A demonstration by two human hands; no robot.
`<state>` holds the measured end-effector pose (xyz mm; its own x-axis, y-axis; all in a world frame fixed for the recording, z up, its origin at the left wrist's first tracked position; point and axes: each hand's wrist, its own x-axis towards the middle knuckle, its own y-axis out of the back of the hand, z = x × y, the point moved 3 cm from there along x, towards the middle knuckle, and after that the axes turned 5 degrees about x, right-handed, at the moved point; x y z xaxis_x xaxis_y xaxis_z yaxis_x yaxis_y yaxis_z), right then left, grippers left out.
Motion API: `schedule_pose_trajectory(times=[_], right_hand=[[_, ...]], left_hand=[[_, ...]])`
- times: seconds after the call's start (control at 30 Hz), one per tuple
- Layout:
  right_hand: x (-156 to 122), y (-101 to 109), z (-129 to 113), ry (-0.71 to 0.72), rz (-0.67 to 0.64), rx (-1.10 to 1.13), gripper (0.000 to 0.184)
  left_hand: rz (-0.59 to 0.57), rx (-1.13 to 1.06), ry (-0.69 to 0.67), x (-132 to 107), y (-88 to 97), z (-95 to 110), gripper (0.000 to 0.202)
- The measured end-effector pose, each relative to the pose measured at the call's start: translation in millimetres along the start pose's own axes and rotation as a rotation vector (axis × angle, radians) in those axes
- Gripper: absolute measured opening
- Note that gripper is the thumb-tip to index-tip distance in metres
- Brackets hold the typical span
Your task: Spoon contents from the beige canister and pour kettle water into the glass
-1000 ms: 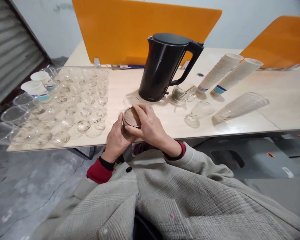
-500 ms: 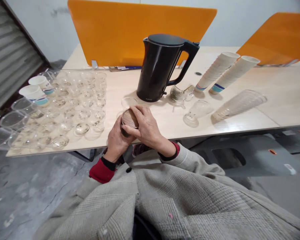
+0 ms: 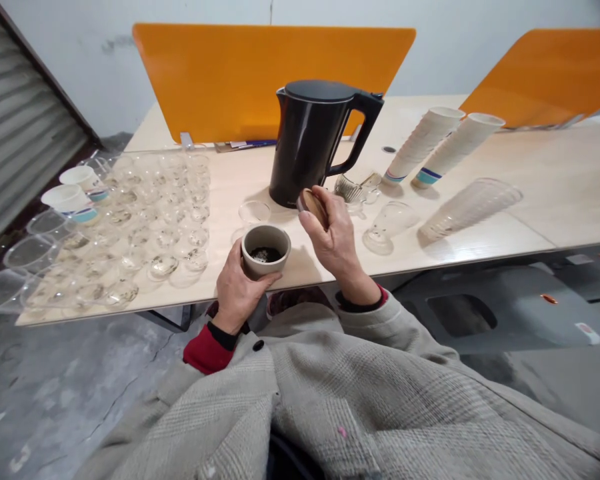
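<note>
My left hand [image 3: 241, 287] is wrapped round a small grey canister [image 3: 266, 268] near the table's front edge. Its mouth is uncovered, and dark loose bits that look like tea leaves [image 3: 264, 254] lie inside. Held up to the right of it is a round wooden lid [image 3: 313, 208], gripped between the thumb and fingers of my right hand [image 3: 333, 237]. Just behind the canister stands a clear plastic cup [image 3: 254, 213]. A black electric kettle [image 3: 305, 147] is beyond my right hand, and a glass piece with a ribbed strainer [image 3: 349, 189] sits beside the kettle.
Rows of clear cups [image 3: 163, 239] with bits in the bottom fill the table's left end, with two paper cups [image 3: 67, 201] among them. To the right are stacked paper cups [image 3: 435, 150], stacked plastic cups [image 3: 470, 208] and a single plastic cup [image 3: 390, 227]. An orange divider [image 3: 220, 80] stands behind.
The lid has come off the canister. My right hand has moved up and to the right with it, while my left hand keeps hold of the canister.
</note>
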<state>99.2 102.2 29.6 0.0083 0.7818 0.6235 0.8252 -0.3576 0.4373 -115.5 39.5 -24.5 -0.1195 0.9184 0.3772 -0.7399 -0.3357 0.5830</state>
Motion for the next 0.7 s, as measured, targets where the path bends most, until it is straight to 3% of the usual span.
schedule_pose_trajectory(times=[0.2, 0.4, 0.53, 0.63, 0.7], right_hand=[[-27.2, 7.7, 60.8, -0.180, -0.085, -0.276, 0.067], [-41.1, 6.1, 73.7, -0.131, -0.208, -0.387, 0.072], [-23.1, 31.7, 79.8, -0.143, -0.009, -0.301, 0.077], [5.4, 56.8, 86.1, -0.186, 0.186, -0.271, 0.073], [30.1, 67.2, 91.9, -0.189, 0.227, -0.313, 0.068]], left_hand=[[0.015, 0.051, -0.007, -2.2, -1.4, -5.7, 0.098], [0.050, 0.131, -0.035, -3.0, -1.0, -7.6, 0.098], [0.067, 0.170, -0.063, -2.3, -0.1, -6.4, 0.099], [0.079, 0.175, -0.062, -2.0, -0.1, -6.5, 0.098], [0.080, 0.169, -0.053, -1.8, -0.5, -6.8, 0.099]])
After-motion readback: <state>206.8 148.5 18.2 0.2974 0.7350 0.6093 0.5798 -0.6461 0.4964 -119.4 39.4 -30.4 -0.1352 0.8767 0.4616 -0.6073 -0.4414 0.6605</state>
